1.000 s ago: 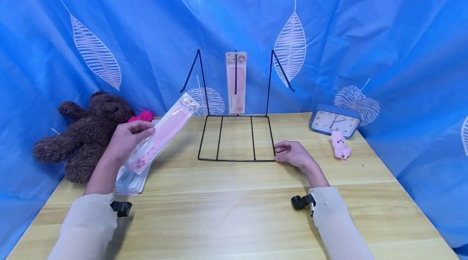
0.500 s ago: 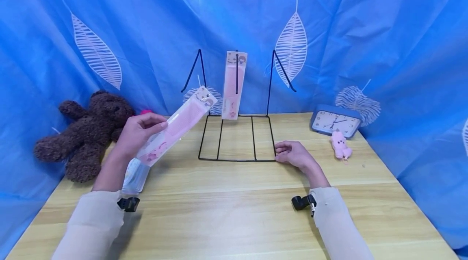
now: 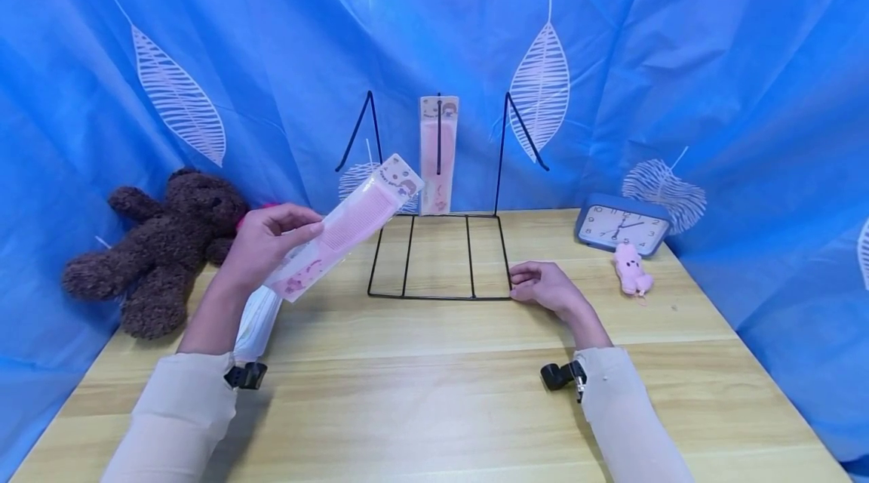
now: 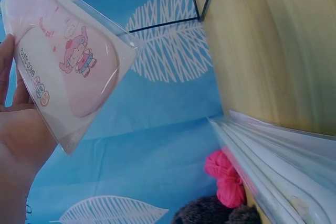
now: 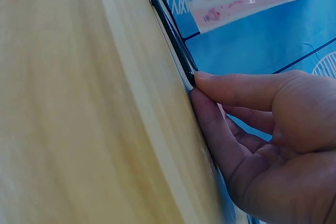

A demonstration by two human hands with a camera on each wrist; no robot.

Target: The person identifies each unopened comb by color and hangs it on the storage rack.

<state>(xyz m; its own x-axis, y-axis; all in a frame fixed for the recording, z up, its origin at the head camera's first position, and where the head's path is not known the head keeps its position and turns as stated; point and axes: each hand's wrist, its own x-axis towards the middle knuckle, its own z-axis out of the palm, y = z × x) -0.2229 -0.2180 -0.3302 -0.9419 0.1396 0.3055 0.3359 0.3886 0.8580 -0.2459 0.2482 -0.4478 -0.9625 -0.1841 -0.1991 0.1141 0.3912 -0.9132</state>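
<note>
My left hand (image 3: 268,245) pinches a pink comb in a clear packet (image 3: 356,223), tilted with its card top up to the right. The left wrist view shows the packet's lower end (image 4: 79,59), printed with a cartoon figure and "plastic comb". A black wire rack (image 3: 441,298) stands mid-table, with upright hooks at its back. Another packaged comb (image 3: 437,192) hangs from the middle hook, just beyond the held one. At the rack's front right corner, thumb and forefinger of my right hand (image 3: 546,287) pinch the wire, as the right wrist view (image 5: 194,77) also shows.
A stack of clear packets (image 3: 256,321) lies under my left forearm. Left of it sits a brown plush bear (image 3: 179,249) with a bright pink bow (image 4: 227,178). On the right are a blue clock (image 3: 624,223) and a small pink plush toy (image 3: 631,269). A blue curtain (image 3: 285,53) hangs behind.
My left hand has carried the packaged comb rightward and slightly up, nearer the rack. The hanging comb swung forward, then back to nearly upright. My right hand has stayed at the rack's corner.
</note>
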